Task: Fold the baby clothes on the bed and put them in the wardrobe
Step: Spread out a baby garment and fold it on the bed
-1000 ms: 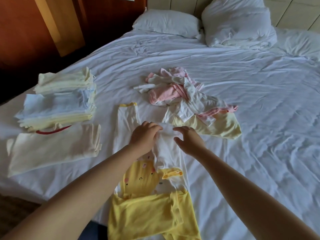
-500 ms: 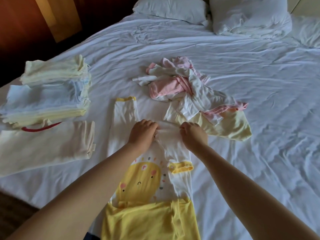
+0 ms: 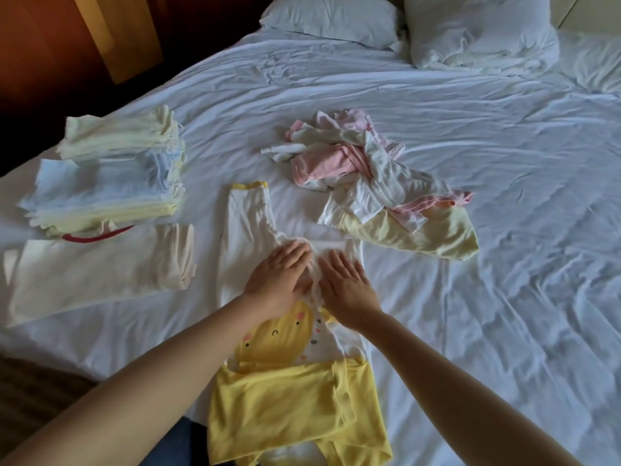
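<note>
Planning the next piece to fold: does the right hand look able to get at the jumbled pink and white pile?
Probably yes. The right hand lies flat on the garment and holds nothing, and the pile sits just beyond it on the bed, with nothing standing between them.

Two hands, one loose heap, one tall folded stack.

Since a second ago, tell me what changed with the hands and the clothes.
Both hands let go. The left hand and right hand, which were pinching the bunched middle of the white-and-yellow garment, now lie flat with straight fingers, pressing it onto the bed. The folded stack and the unfolded pile stayed where they were.
</note>
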A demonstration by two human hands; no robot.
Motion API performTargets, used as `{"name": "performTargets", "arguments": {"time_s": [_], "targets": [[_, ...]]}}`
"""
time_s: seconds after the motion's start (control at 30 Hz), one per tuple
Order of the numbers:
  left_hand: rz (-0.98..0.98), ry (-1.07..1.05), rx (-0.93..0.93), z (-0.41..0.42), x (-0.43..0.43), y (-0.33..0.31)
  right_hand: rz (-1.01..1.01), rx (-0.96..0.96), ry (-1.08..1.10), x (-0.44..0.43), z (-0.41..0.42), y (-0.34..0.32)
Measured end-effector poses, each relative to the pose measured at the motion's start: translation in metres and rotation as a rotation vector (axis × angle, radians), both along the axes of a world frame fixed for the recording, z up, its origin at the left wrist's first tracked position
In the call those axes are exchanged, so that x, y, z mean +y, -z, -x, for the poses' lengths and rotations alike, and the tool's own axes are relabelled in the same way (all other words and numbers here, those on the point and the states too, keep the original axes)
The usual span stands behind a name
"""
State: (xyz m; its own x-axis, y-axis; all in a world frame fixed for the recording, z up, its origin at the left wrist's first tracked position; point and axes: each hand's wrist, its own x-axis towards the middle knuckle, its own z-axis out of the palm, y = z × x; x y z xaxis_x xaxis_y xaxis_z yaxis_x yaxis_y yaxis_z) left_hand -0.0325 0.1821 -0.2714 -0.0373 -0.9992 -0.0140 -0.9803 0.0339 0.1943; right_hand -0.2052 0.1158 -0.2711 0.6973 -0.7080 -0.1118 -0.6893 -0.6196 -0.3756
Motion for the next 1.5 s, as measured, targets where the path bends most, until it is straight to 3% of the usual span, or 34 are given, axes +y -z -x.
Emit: {"name": "performTargets", "arguments": {"time_s": [0.17,0.3,0.37,0.53,0.87,1.17,1.37,1.5], "targets": [[-0.113,-0.039,0.008,0.000,-0.007,0.000,0.012,0.169,-0.023,0.003,-0.003,-0.001],[-0.104,-0.017,0.266,-0.012,-0.003,-0.017,-0.043,0.234,-0.007,0.001,-0.008,-0.015],[0.018,-0.076,0.380,-0.023,0.009,-0.020,-0.007,0.151,0.044,-0.003,-0.015,-0.030],[0.241,-0.219,0.319,-0.065,0.021,-0.019,0.044,-0.033,0.068,-0.019,-0.059,-0.059],[0.223,-0.543,0.315,-0.151,-0.028,-0.020,-0.028,-0.024,0.094,-0.087,-0.182,-0.051],[0.180,-0.700,0.212,-0.173,-0.078,0.010,-0.051,-0.023,0.233,-0.127,-0.230,-0.010],[0.209,-0.774,0.371,-0.175,-0.080,0.011,-0.191,-0.231,0.288,-0.126,-0.229,-0.013],[0.271,-0.779,0.630,-0.172,-0.066,-0.008,-0.248,-0.407,0.260,-0.117,-0.214,-0.040]]}}
